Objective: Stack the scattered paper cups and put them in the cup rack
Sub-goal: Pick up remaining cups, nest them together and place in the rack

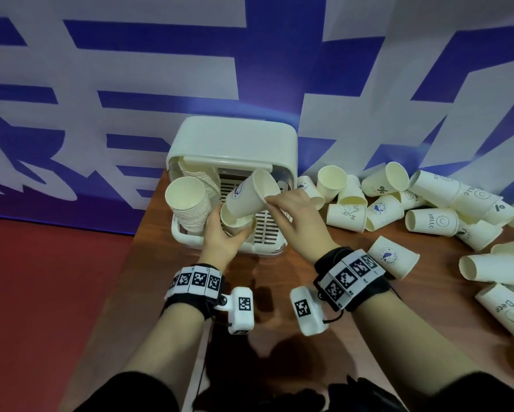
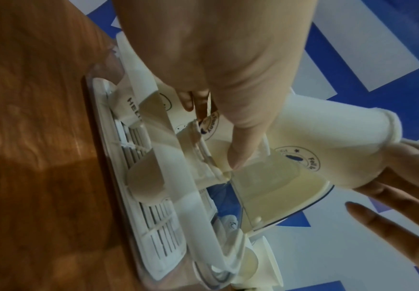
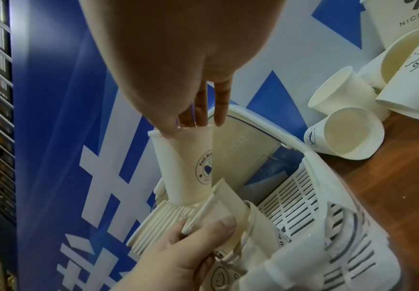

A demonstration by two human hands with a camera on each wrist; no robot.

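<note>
On the wooden table [image 1: 166, 292] I see the white cup rack [image 1: 235, 150] by the blue-and-white banner [image 1: 131, 69], loose paper cups [image 1: 428, 209] scattered right of it. My left hand [image 1: 220, 239] wraps a short cup stack [image 1: 235, 223] at the rack's front. My right hand [image 1: 297, 215] pinches the rim of one stamped cup [image 1: 251, 193], its bottom going into that stack.

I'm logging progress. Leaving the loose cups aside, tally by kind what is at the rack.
cup rack: 1
cup stacks in it: 2
hands holding cups, left hand and right hand: 2
Total: 5
</note>
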